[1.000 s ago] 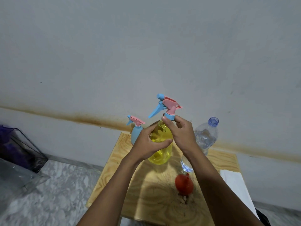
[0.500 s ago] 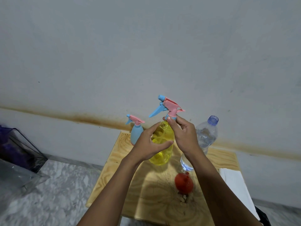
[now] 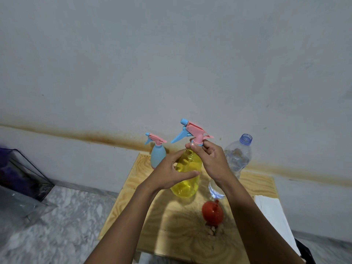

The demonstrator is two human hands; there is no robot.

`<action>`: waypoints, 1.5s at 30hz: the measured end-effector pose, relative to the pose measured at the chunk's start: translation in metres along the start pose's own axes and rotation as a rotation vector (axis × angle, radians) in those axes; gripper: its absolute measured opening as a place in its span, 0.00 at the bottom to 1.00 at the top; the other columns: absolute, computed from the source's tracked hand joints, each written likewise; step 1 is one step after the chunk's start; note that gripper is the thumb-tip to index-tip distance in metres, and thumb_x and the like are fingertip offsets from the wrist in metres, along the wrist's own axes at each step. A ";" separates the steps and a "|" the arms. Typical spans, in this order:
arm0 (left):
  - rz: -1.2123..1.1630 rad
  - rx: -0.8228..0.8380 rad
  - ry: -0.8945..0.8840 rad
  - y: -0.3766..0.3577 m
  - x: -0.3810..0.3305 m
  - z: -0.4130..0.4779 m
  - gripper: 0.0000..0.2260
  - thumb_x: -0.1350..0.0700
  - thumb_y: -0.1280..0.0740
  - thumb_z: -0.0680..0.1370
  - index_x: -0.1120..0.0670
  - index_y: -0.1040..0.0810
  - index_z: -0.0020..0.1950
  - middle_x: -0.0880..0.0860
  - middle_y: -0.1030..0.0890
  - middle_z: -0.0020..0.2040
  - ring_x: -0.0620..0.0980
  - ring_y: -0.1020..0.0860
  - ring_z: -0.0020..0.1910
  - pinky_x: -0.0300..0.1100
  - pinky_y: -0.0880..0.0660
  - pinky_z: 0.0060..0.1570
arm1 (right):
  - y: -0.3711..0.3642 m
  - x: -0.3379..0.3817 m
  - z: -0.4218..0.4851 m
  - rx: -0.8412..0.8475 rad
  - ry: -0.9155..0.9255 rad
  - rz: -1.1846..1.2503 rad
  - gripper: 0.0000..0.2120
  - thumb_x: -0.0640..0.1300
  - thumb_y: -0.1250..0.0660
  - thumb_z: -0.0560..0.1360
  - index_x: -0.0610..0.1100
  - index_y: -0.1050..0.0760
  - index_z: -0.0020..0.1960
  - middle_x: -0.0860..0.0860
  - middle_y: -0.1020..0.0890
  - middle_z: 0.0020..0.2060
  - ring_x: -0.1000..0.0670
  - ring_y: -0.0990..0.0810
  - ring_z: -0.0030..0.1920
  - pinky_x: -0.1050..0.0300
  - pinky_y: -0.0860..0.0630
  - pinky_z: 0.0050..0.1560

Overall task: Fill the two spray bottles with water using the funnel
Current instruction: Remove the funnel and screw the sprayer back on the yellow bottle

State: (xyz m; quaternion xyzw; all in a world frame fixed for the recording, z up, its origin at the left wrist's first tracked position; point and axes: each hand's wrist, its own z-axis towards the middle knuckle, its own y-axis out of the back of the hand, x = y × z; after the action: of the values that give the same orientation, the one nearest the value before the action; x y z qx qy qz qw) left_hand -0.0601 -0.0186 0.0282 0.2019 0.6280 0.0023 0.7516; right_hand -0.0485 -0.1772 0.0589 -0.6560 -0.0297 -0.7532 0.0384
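My left hand [image 3: 172, 173] grips the body of the yellow spray bottle [image 3: 187, 174], which stands near the middle of the wooden table [image 3: 177, 233]. My right hand [image 3: 211, 159] pinches the blue collar under its pink and blue spray head [image 3: 193, 131]. Behind it on the left stands a blue spray bottle [image 3: 158, 155] with the same kind of head. A clear water bottle [image 3: 238, 157] without a cap stands to the right, partly hidden by my right arm. A red funnel [image 3: 212, 215] lies on the table in front of it.
A white sheet [image 3: 272, 212] lies along the table's right edge. A dark clear bin [image 3: 22, 174] sits on the marble floor at the left. A stained grey wall [image 3: 171, 63] rises right behind the table.
The spray head has turned a little under my right fingers, and its nozzle tip sits slightly higher. My left hand keeps its grip on the yellow bottle.
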 end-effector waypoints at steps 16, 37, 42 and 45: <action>-0.310 0.090 0.272 -0.027 0.006 -0.006 0.20 0.66 0.26 0.74 0.57 0.22 0.65 0.50 0.16 0.58 0.48 0.19 0.61 0.40 0.23 0.60 | 0.027 -0.004 0.027 0.336 -0.141 -0.039 0.17 0.53 0.30 0.70 0.46 0.19 0.54 0.48 0.22 0.41 0.54 0.24 0.42 0.59 0.27 0.48; 0.706 -0.254 1.123 -0.043 0.192 -0.069 0.45 0.30 0.27 0.63 0.53 0.35 0.70 0.60 0.38 0.73 0.63 0.38 0.71 0.60 0.33 0.65 | -0.005 -0.132 0.010 0.580 -0.517 -0.548 0.20 0.53 0.38 0.76 0.43 0.20 0.61 0.45 0.16 0.50 0.44 0.19 0.52 0.47 0.21 0.49; 0.761 -0.226 1.070 -0.043 0.204 -0.075 0.48 0.28 0.28 0.61 0.52 0.39 0.73 0.58 0.42 0.74 0.61 0.41 0.71 0.63 0.35 0.66 | -0.016 -0.145 0.014 0.563 -0.579 -0.587 0.18 0.49 0.37 0.76 0.41 0.19 0.60 0.42 0.15 0.49 0.44 0.18 0.49 0.43 0.20 0.51; 0.755 -0.224 1.061 -0.043 0.204 -0.077 0.49 0.28 0.28 0.62 0.51 0.40 0.74 0.59 0.44 0.76 0.61 0.42 0.72 0.63 0.36 0.67 | -0.024 -0.149 0.017 0.590 -0.582 -0.641 0.18 0.49 0.38 0.77 0.41 0.20 0.61 0.42 0.15 0.48 0.41 0.17 0.49 0.48 0.19 0.46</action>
State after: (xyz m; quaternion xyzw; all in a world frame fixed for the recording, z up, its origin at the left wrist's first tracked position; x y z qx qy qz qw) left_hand -0.1001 0.0175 -0.1873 0.3003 0.7951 0.4302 0.3042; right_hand -0.0137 -0.1486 -0.0865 -0.7573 -0.4496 -0.4732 -0.0207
